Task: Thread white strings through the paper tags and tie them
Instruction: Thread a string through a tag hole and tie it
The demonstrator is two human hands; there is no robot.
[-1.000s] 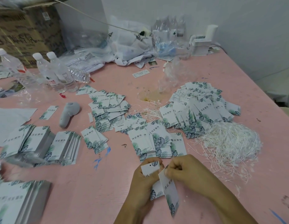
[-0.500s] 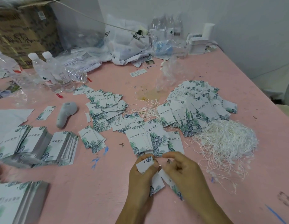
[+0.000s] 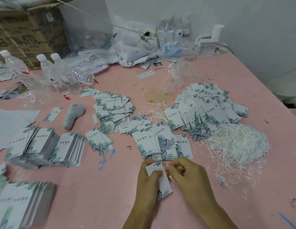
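Both hands are working right at the near edge of the pink table (image 3: 185, 90). The left hand (image 3: 148, 184) pinches a small bunch of paper tags (image 3: 163, 184) between thumb and fingers, and the right hand (image 3: 188, 177) has its fingertips curled in at the tags' top corner, pinching something tiny there; looks like string but it's too small to tell. The tags are white with a green leaf print and a punched hole near the top, and they hang down between the palms.

There's open pink surface left of the hands. Just beyond sits a fanned stack of tags (image 3: 162, 142), and the pile of white strings (image 3: 235, 144) is close on the right. Behind that is a heap of tags (image 3: 208, 109). The near-left stacks (image 3: 20, 202) are blurred and cut off.
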